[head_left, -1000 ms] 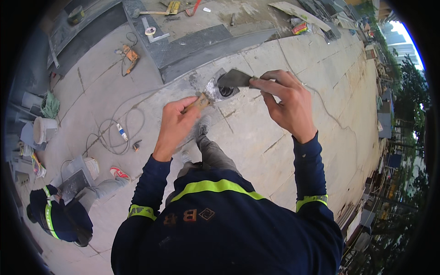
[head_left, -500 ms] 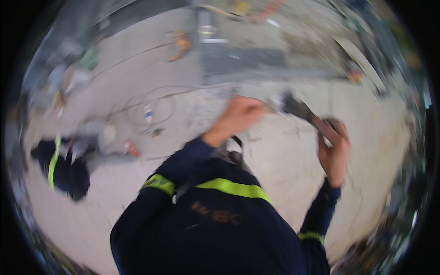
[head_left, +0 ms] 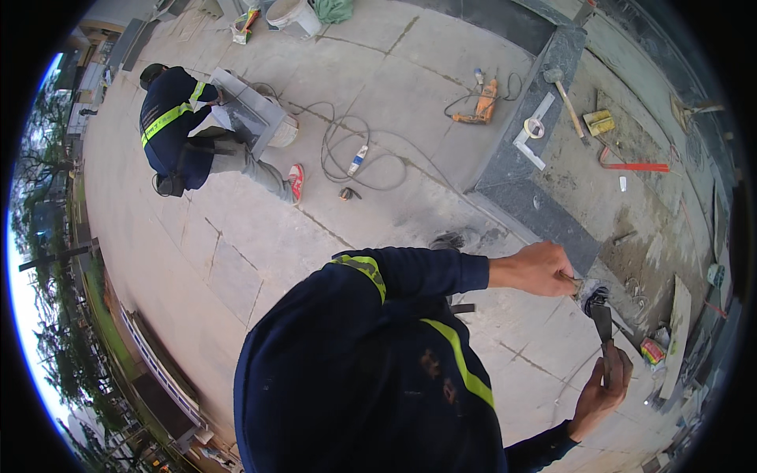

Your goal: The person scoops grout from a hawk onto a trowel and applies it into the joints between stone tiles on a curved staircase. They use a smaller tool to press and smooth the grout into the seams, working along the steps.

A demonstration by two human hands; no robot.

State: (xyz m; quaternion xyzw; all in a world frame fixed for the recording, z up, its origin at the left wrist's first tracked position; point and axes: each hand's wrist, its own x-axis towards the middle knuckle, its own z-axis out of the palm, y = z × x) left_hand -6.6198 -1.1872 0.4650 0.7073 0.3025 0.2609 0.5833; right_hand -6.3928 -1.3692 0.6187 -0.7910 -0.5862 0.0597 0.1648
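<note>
My right hand (head_left: 603,392) is closed around the handle of a putty knife (head_left: 602,322), its dark blade pointing up toward my left hand. Thumb and fingers of my left hand (head_left: 538,270) are closed on a smaller scraper-like tool (head_left: 587,290) with a pale handle. Its working end is smeared grey and dark, and it meets the tip of the putty knife. Dark paste seems to sit where the two touch. Both tools are held in the air over the stone paving, beside a dark stone border (head_left: 544,209).
A co-worker (head_left: 169,118) bends over a grey slab (head_left: 252,110) by a bucket at the far left. An orange power tool (head_left: 479,104), a coiled cable (head_left: 378,185), a hammer (head_left: 566,98), a red bar (head_left: 635,166) and a yellow-handled float (head_left: 599,122) lie around.
My view has turned, so the co-worker and border appear elsewhere. My hands have come closer together, and the two tools now touch, where a gap or blur was before.
</note>
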